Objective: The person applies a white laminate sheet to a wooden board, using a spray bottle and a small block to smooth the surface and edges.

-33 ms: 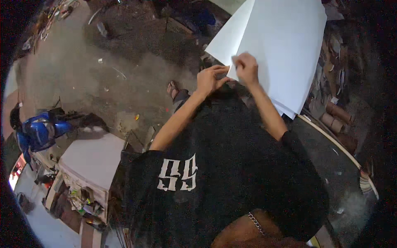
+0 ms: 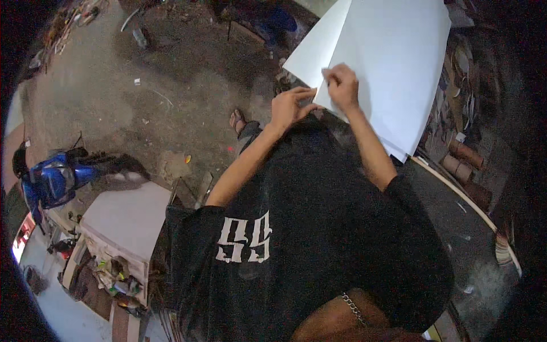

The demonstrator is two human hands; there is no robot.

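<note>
Head view: smooth white sheet (image 2: 393, 74) sits upper right of centre, matte, stiff-looking; a straight line splits a narrow left flap (image 2: 319, 48) from the broad panel. Your left hand (image 2: 288, 111) is at its near corner, thumb and fingers slightly apart at the edge; can't tell if they pinch it. Your right hand (image 2: 343, 88) is curled into a loose fist just beside that line; blurry grey bit at its front, can't tell if it's held. Sheet's far end is cut off by the frame; underside hidden. Your black cloth shirt (image 2: 319, 228) blocks the lower middle. Right rim goes dark. Brown cylinders (image 2: 450, 163) and a long curved pale strip (image 2: 472, 200) lie near the sheet's lower right corner. Rough grey floor (image 2: 188, 97), dotted with scraps, gives you room on the left.
</note>
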